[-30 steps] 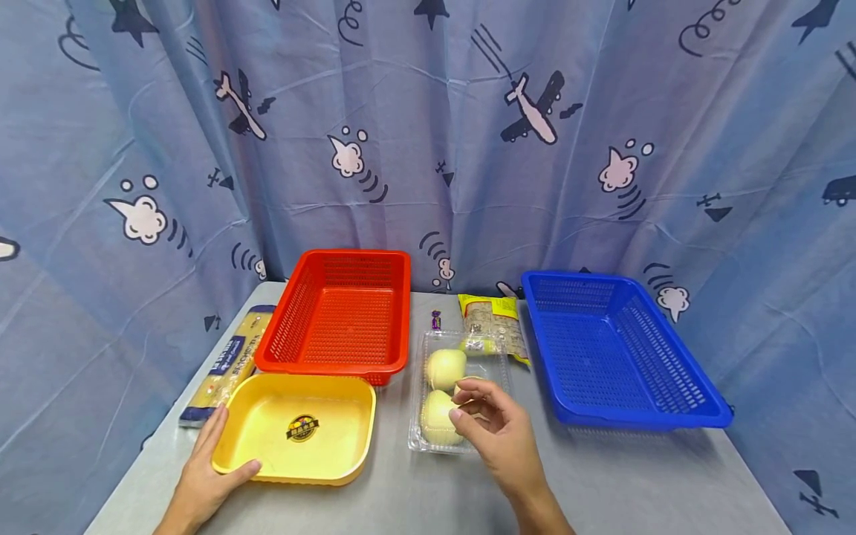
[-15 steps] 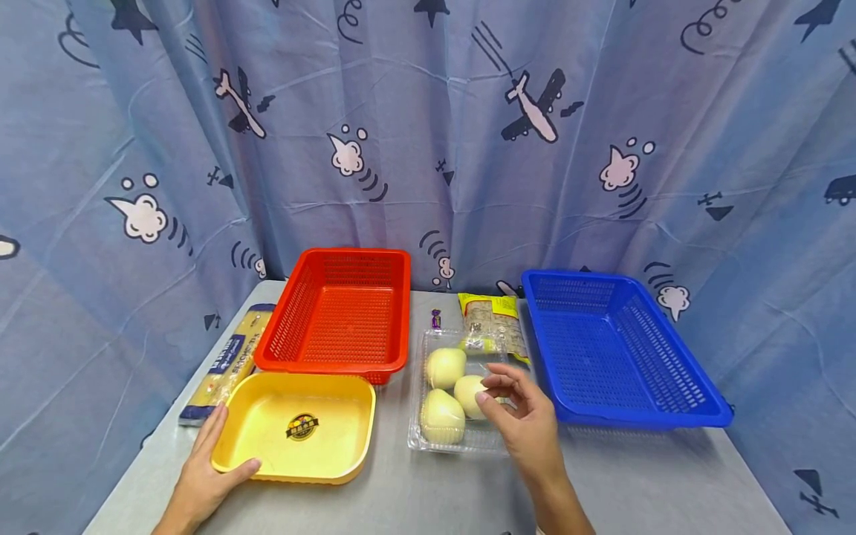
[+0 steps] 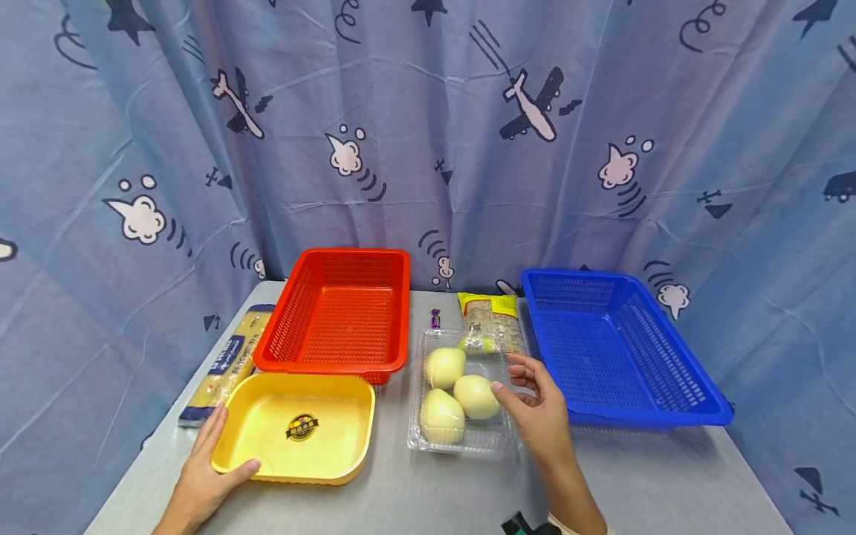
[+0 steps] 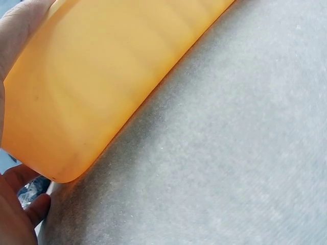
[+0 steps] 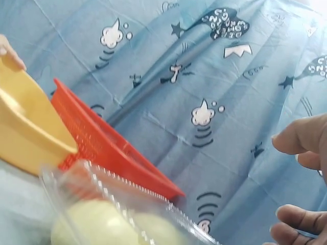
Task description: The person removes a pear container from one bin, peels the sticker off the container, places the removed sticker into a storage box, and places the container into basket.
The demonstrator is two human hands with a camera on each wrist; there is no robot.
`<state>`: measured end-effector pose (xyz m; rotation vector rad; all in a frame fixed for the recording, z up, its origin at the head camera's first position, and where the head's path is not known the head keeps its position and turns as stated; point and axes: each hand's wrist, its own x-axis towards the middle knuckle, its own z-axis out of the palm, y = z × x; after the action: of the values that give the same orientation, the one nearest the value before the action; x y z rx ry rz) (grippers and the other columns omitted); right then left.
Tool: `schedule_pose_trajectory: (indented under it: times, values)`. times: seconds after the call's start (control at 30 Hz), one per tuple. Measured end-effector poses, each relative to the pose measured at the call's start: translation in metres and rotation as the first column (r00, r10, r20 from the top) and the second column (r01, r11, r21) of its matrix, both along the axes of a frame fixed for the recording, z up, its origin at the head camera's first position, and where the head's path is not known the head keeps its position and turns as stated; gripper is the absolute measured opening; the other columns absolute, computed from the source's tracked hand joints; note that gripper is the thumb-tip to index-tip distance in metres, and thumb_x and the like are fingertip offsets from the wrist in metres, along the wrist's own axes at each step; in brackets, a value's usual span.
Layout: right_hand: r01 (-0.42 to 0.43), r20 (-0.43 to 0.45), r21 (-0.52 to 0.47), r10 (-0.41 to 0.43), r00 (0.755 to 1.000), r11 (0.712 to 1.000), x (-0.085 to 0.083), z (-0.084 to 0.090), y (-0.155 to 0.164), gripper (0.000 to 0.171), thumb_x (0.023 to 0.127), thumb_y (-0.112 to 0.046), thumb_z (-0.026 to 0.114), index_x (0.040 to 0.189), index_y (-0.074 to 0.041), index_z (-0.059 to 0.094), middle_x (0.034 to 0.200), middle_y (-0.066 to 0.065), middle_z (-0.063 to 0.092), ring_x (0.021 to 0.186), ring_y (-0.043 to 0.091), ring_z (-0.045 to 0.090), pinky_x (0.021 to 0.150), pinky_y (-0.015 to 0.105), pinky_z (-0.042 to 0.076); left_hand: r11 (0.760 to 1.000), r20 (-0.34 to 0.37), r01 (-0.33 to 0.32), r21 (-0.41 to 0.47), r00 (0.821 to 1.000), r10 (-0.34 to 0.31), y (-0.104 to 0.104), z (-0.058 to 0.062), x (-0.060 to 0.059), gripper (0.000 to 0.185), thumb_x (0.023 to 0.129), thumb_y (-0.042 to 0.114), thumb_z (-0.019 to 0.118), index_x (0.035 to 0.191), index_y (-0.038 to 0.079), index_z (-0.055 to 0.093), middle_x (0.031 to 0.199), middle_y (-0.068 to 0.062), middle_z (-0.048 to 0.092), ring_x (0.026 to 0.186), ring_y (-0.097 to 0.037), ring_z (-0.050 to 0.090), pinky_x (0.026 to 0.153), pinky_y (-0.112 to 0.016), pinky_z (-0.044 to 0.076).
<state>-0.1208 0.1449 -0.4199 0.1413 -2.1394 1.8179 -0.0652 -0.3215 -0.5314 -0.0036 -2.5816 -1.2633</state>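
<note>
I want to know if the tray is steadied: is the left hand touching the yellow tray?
Touching. The head view shows the left hand gripping the yellow tray at its near-left corner, thumb on its rim.

grey table bears baskets, trays, packets.

Head view high, wrist views close, sharing yellow tray
</note>
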Motion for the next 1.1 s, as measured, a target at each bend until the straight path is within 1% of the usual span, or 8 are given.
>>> schedule_pose_trajectory:
  times: [0.17, 0.27, 0.33, 0.47, 0.63, 0.73, 0.87, 1.1]
  values:
    - [0.015, 0.073, 0.056, -0.019, 0.997, 0.998, -0.009, -0.008, 0.007, 0.050, 0.083, -0.006, 0.075, 0.129, -0.008, 0.056, 0.114, 0.016, 0.052, 0.101, 0.023, 0.047, 0.079, 0.030, 0.043, 1.000, -0.005, 0.003, 0.007, 1.000, -0.002, 0.001, 0.000, 0.000, 0.104, 0.074, 0.021, 0.082, 0.155, 0.009, 0.018, 0.159, -0.014, 0.012, 0.140, -0.038, 0.010, 0.105, -0.066, 0.011]
    - [-0.004, 0.119, 0.082, -0.006, 0.993, 0.997, -0.013, -0.012, 0.010, 0.052, 0.084, -0.008, 0.075, 0.131, -0.010, 0.054, 0.120, 0.019, 0.049, 0.106, 0.028, 0.045, 0.083, 0.037, 0.040, 1.000, -0.013, 0.003, 0.005, 1.000, -0.003, 0.000, 0.000, 0.000, 0.104, 0.074, 0.020, 0.082, 0.155, 0.008, 0.018, 0.159, -0.014, 0.012, 0.141, -0.036, 0.009, 0.106, -0.063, 0.010]
    - [-0.021, 0.150, 0.101, 0.006, 0.989, 0.995, -0.015, -0.014, 0.012, 0.053, 0.084, -0.011, 0.075, 0.133, -0.012, 0.053, 0.124, 0.020, 0.047, 0.109, 0.032, 0.044, 0.085, 0.042, 0.038, 1.000, -0.011, 0.004, 0.002, 1.000, -0.004, 0.000, 0.000, 0.000, 0.104, 0.074, 0.020, 0.082, 0.155, 0.008, 0.018, 0.159, -0.015, 0.012, 0.141, -0.037, 0.010, 0.106, -0.065, 0.010]
    - [-0.057, 0.220, 0.149, 0.023, 0.975, 0.987, -0.020, -0.017, 0.014, 0.059, 0.085, -0.019, 0.075, 0.138, -0.014, 0.049, 0.130, 0.021, 0.041, 0.115, 0.036, 0.039, 0.087, 0.049, 0.037, 1.000, -0.003, 0.002, 0.002, 1.000, -0.002, 0.000, -0.001, 0.000, 0.104, 0.075, 0.021, 0.082, 0.155, 0.009, 0.017, 0.159, -0.015, 0.011, 0.141, -0.039, 0.010, 0.104, -0.068, 0.011]
    - [-0.084, 0.290, 0.201, 0.023, 0.957, 0.976, -0.027, -0.020, 0.016, 0.063, 0.086, -0.024, 0.075, 0.141, -0.017, 0.045, 0.136, 0.023, 0.034, 0.120, 0.041, 0.035, 0.088, 0.055, 0.036, 1.000, -0.003, 0.002, 0.005, 1.000, -0.002, 0.000, -0.001, 0.001, 0.104, 0.075, 0.020, 0.082, 0.155, 0.009, 0.018, 0.159, -0.014, 0.012, 0.141, -0.031, 0.008, 0.107, -0.062, 0.009]
    - [-0.100, 0.310, 0.221, 0.027, 0.950, 0.970, -0.032, -0.023, 0.017, 0.064, 0.086, -0.025, 0.074, 0.142, -0.017, 0.044, 0.138, 0.024, 0.032, 0.122, 0.043, 0.033, 0.089, 0.059, 0.035, 1.000, 0.000, 0.004, 0.006, 1.000, -0.004, 0.000, -0.001, 0.001, 0.104, 0.075, 0.020, 0.082, 0.155, 0.009, 0.017, 0.159, -0.015, 0.012, 0.141, -0.032, 0.008, 0.106, -0.064, 0.010]
    - [-0.115, 0.328, 0.242, 0.031, 0.944, 0.963, -0.040, -0.029, 0.018, 0.064, 0.087, -0.027, 0.073, 0.143, -0.019, 0.042, 0.140, 0.025, 0.030, 0.123, 0.044, 0.032, 0.088, 0.061, 0.035, 1.000, 0.011, 0.003, 0.004, 1.000, -0.003, 0.000, 0.000, 0.000, 0.104, 0.075, 0.021, 0.082, 0.155, 0.009, 0.017, 0.159, -0.015, 0.011, 0.141, -0.039, 0.009, 0.104, -0.068, 0.011]
    - [-0.106, 0.327, 0.257, 0.017, 0.945, 0.961, -0.049, -0.041, 0.020, 0.065, 0.086, -0.028, 0.074, 0.142, -0.019, 0.043, 0.140, 0.026, 0.030, 0.121, 0.044, 0.033, 0.087, 0.060, 0.037, 1.000, 0.011, 0.003, 0.004, 1.000, -0.003, 0.000, 0.000, 0.000, 0.104, 0.075, 0.021, 0.082, 0.155, 0.009, 0.017, 0.158, -0.017, 0.012, 0.140, -0.041, 0.010, 0.103, -0.069, 0.012]
